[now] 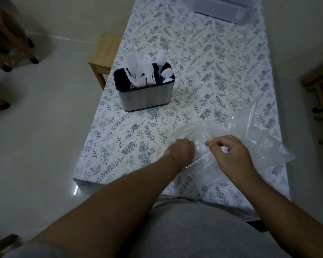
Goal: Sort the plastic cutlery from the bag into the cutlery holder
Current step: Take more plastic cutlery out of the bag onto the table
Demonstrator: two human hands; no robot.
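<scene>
A person leans over a worktop (pixel 203 53) covered in a leaf-and-flower print, both hands at a clear plastic bag (pixel 250 135) that lies crumpled on the near side of the cutlery holder (pixel 145 94). The left hand (pixel 181 152) is clenched at the bag's mouth, its fingers curled out of sight into the film; whether its grip has closed on the film or on cutlery inside cannot be told. The right hand (pixel 231 155) rests on top of the bag with fingers bent, thumb and fingertips pinching the film. Any cutlery left in the bag is too faint to make out. The holder, a dark-lined metal box with upright dividers, stands well beyond the bag toward the worktop's left edge. White plastic knives (pixel 133 60) and forks (pixel 147 67) stand in its left and middle parts; spoons (pixel 161 56) fill the right-hand compartment. A wooden stool (pixel 103 58) stands on the floor just left of the holder, and a clear lidded box (pixel 222 6) sits at the worktop's far end.
</scene>
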